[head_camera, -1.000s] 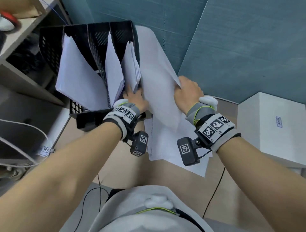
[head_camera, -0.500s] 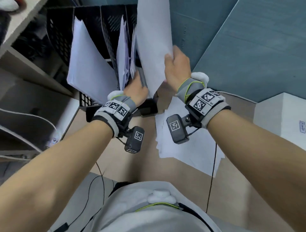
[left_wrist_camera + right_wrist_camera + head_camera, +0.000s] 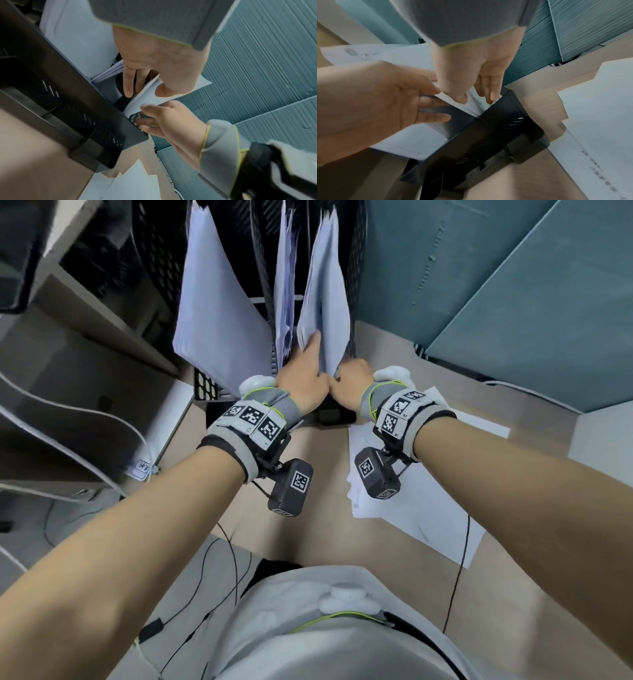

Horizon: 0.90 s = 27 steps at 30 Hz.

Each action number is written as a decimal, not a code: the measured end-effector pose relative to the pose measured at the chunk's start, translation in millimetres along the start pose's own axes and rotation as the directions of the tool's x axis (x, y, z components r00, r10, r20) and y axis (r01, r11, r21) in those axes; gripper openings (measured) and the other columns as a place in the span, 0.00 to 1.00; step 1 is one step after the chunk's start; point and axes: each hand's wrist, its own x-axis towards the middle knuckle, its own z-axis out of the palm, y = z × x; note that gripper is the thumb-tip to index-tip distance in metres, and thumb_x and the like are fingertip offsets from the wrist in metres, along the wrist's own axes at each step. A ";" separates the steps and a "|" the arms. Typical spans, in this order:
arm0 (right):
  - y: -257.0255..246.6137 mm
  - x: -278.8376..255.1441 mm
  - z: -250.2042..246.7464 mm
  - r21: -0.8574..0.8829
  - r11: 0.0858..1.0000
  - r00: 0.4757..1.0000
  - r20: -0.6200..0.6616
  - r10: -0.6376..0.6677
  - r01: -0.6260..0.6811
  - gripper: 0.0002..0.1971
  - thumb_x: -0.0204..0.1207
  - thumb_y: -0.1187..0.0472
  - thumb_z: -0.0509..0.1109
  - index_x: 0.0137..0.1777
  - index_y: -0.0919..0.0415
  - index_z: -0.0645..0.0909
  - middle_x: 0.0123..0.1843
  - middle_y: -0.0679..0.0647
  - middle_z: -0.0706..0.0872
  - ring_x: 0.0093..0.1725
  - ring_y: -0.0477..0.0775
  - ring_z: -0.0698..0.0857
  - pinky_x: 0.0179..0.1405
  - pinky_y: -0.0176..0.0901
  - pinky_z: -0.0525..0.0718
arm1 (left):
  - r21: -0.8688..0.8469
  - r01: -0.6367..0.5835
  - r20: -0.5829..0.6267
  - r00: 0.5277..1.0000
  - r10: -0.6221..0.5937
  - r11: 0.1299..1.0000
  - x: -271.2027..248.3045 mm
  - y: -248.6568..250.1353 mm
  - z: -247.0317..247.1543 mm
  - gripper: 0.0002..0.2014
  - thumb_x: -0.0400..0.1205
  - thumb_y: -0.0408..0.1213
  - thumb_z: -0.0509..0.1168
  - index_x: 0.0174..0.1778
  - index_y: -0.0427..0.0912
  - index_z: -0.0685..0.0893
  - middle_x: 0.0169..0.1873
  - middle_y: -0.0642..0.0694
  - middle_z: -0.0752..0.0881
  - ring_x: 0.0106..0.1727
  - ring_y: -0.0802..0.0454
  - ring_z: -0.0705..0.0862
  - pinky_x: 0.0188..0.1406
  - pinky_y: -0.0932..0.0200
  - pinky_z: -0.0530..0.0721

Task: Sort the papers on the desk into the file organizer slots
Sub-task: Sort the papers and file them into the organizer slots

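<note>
Both hands were at the rightmost slot of the black mesh file organizer [image 3: 356, 268], working a white paper bundle [image 3: 329, 302] into it.

Left hand [image 3: 303, 381] had straight fingers [image 3: 127, 83] in the slot, thumb on the bundle's outer face. Right hand [image 3: 351, 383] pinched the bundle's lower edge between thumb and fingers [image 3: 489, 93]. Bundle stood upright, plain white, several sheets thick. Other slots held more white sheets. Loose paper stack [image 3: 421, 508] lay on the desk [image 3: 318, 529] just right of the organizer.
</note>
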 end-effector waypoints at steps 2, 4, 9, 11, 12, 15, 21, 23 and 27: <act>-1.1 -17.4 -7.7 0.004 1.000 0.999 -0.021 -0.028 0.028 0.24 0.73 0.50 0.59 0.69 0.54 0.70 0.57 0.61 0.86 0.54 0.68 0.84 0.52 0.53 0.82 | 0.027 -0.024 -0.023 0.999 0.025 0.999 -2.5 -2.2 0.9 0.37 0.69 0.40 0.51 0.79 0.48 0.62 0.71 0.40 0.76 0.69 0.39 0.77 0.66 0.46 0.78; 10.2 -29.7 -14.1 -0.011 0.998 0.997 -0.051 -0.059 0.059 0.24 0.78 0.58 0.62 0.75 0.57 0.68 0.64 0.60 0.84 0.61 0.66 0.82 0.51 0.44 0.76 | 0.123 -0.052 -0.008 0.999 0.053 0.991 -8.2 -0.4 3.3 0.30 0.72 0.39 0.54 0.74 0.45 0.68 0.62 0.40 0.81 0.63 0.38 0.79 0.59 0.49 0.80; 46.1 -65.1 -30.7 -0.013 0.989 0.982 -0.121 -0.148 0.147 0.22 0.80 0.65 0.59 0.74 0.57 0.73 0.68 0.55 0.82 0.64 0.60 0.80 0.53 0.40 0.70 | 0.397 -0.064 0.033 0.998 0.056 0.915 -21.3 -7.8 15.1 0.19 0.77 0.39 0.56 0.63 0.53 0.80 0.54 0.45 0.87 0.55 0.36 0.84 0.44 0.53 0.78; 69.0 -79.1 -34.3 0.001 0.990 0.979 -0.152 -0.136 0.138 0.20 0.80 0.66 0.58 0.71 0.55 0.76 0.67 0.52 0.83 0.61 0.60 0.82 0.56 0.43 0.73 | 0.388 -0.084 0.041 0.996 0.073 0.918 -26.7 -2.0 26.5 0.18 0.76 0.42 0.56 0.59 0.58 0.83 0.55 0.48 0.88 0.56 0.39 0.85 0.46 0.54 0.79; 80.9 -87.2 -34.8 0.017 0.991 0.976 -0.177 -0.125 0.130 0.20 0.80 0.66 0.57 0.70 0.54 0.77 0.66 0.51 0.84 0.60 0.60 0.83 0.58 0.44 0.75 | 0.357 -0.121 0.038 0.993 0.115 0.926 -29.4 3.4 33.0 0.18 0.77 0.42 0.56 0.58 0.59 0.84 0.56 0.50 0.88 0.57 0.41 0.85 0.48 0.54 0.81; 119.7 -103.3 -35.6 0.076 0.993 0.962 -0.267 -0.065 0.089 0.18 0.80 0.65 0.57 0.66 0.53 0.81 0.62 0.50 0.86 0.59 0.57 0.84 0.62 0.49 0.79 | 0.151 -0.339 0.014 0.940 0.341 0.929 -39.8 30.8 52.9 0.19 0.75 0.41 0.53 0.52 0.54 0.88 0.42 0.57 0.90 0.49 0.49 0.87 0.50 0.51 0.85; 190.0 -125.8 -30.3 0.071 0.996 0.963 -0.263 0.061 -0.044 0.19 0.78 0.62 0.57 0.66 0.50 0.80 0.65 0.49 0.84 0.59 0.57 0.84 0.62 0.52 0.80 | -0.043 -0.356 0.088 0.929 0.358 0.934 -31.0 48.3 109.4 0.17 0.75 0.40 0.53 0.47 0.53 0.87 0.36 0.59 0.88 0.39 0.57 0.86 0.48 0.52 0.86; 215.6 -133.9 -21.5 0.018 0.988 0.978 -0.140 0.153 -0.151 0.21 0.80 0.62 0.58 0.71 0.50 0.76 0.70 0.50 0.81 0.65 0.58 0.81 0.64 0.50 0.78 | 0.037 -0.273 0.211 0.942 0.259 0.961 -22.6 38.7 132.1 0.19 0.74 0.41 0.53 0.53 0.53 0.87 0.46 0.56 0.90 0.45 0.54 0.85 0.53 0.52 0.84; 265.2 -144.6 8.2 -0.116 0.954 0.926 0.232 0.298 -0.278 0.25 0.84 0.60 0.56 0.82 0.54 0.62 0.84 0.52 0.62 0.80 0.57 0.66 0.77 0.49 0.66 | 0.303 -0.220 0.458 0.887 0.060 0.927 -8.8 16.2 173.2 0.19 0.81 0.33 0.61 0.69 0.42 0.78 0.66 0.42 0.81 0.63 0.41 0.80 0.57 0.57 0.75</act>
